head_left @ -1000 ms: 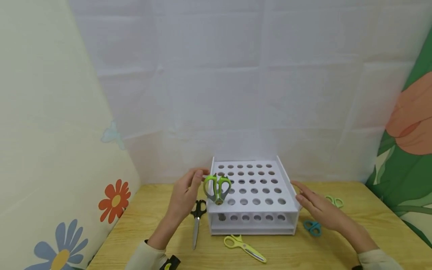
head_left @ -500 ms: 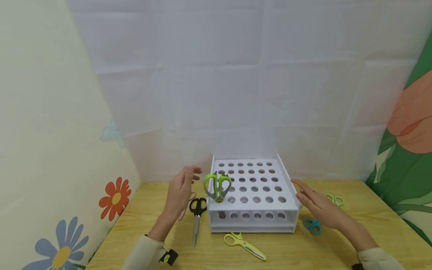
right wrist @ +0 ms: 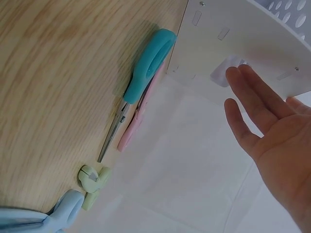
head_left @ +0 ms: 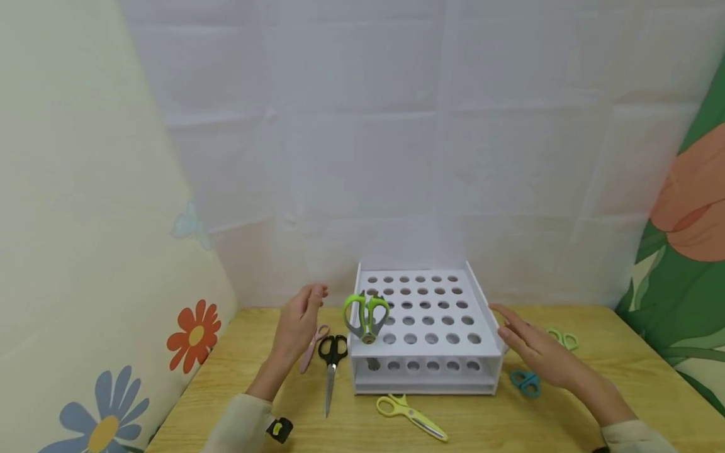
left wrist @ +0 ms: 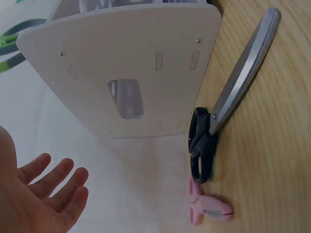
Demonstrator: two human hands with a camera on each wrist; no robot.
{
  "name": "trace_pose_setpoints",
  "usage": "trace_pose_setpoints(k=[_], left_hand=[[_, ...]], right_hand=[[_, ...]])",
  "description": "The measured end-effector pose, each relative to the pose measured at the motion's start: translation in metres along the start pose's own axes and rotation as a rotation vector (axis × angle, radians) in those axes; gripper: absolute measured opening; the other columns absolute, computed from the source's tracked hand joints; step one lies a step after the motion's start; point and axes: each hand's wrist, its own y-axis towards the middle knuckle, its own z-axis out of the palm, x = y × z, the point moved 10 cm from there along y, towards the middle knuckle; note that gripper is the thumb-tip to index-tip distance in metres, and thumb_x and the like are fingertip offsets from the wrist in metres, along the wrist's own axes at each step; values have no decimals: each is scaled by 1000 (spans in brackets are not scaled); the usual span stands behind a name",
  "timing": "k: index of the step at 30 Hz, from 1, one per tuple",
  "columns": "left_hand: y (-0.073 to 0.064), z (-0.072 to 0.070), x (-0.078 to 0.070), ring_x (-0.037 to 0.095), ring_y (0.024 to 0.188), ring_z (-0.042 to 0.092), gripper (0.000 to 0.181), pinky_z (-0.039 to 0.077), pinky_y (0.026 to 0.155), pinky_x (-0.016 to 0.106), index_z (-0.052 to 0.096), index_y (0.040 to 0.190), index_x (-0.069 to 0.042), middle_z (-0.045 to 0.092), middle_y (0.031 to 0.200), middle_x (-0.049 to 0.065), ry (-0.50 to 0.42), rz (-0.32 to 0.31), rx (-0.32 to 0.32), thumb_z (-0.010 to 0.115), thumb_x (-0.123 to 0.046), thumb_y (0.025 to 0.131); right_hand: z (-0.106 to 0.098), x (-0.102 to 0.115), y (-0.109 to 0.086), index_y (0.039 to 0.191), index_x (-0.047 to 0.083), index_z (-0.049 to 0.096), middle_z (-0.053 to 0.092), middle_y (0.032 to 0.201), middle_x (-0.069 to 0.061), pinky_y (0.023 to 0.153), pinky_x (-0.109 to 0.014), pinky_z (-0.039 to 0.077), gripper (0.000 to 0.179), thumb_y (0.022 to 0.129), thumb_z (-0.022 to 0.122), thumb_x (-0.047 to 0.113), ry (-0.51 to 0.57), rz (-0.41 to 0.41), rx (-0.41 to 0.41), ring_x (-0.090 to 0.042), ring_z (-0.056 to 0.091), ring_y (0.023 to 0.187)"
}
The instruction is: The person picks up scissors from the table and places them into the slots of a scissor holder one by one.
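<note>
My left hand [head_left: 296, 322] hovers left of the white rack [head_left: 430, 352], apart from it and holding nothing. In the left wrist view its fingers [left wrist: 63, 187] are loosely extended. At the rack's right side is my right hand [head_left: 538, 352], its straight fingers [right wrist: 255, 94] at the side panel by the cut-out slot; firm contact is hard to tell. Green-and-grey scissors [head_left: 367, 318] stand handles up in the front left hole. Black-handled scissors [head_left: 331, 365] and pink scissors [head_left: 308, 352] lie below my left hand. Teal scissors [head_left: 525, 382] lie beside my right hand.
Yellow scissors [head_left: 412, 416] lie before the rack on the wooden table [head_left: 487, 428]. Light green scissors [head_left: 563, 338] lie at the right. The right wrist view also shows light blue scissors [right wrist: 58, 213] and another pink pair [right wrist: 133, 127]. A white cloth [head_left: 351, 157] hangs behind.
My left hand has moved left, away from the green-and-grey scissors and the rack, uncovering the pink scissors. The right hand has stayed at the rack's side.
</note>
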Motion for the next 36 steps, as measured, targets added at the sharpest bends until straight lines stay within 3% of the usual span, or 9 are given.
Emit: trace_pose_setpoints(k=[11,16,24,30,36], left_hand=[[-1,16,29,36,127,51,54,42,101,59,56,141,-6,56,142,14,56,-72,157,42,-47,109],[-5,22,44,41,137,41,56,32,110,59,53,145,-4,48,148,20,133,-109,221,46,-45,108],[-11,28,67,49,134,42,59,30,108,67,49,147,0,44,148,28,253,-144,286,55,-41,105],[-14,28,86,52,130,45,62,34,104,68,48,146,5,47,145,30,377,-222,299,61,-36,101],[-21,27,97,56,130,41,64,32,101,73,43,148,8,45,145,33,407,-285,334,61,-33,102]], right_hand=[[-1,-2,0,159,20,33,50,148,-20,93,-67,45,48,112,40,23,-5,22,0,-46,53,126],[-1,-2,-1,159,20,34,50,149,-19,93,-68,44,48,112,40,23,-4,24,1,-47,53,126],[1,-2,-2,159,21,34,50,148,-19,92,-68,45,48,111,41,23,-2,21,-2,-46,53,126],[1,-3,-1,158,22,35,51,147,-19,91,-68,46,47,111,41,24,-6,26,-3,-46,54,125],[1,-2,0,158,21,35,51,148,-19,91,-68,46,47,112,41,24,0,24,4,-47,54,125]])
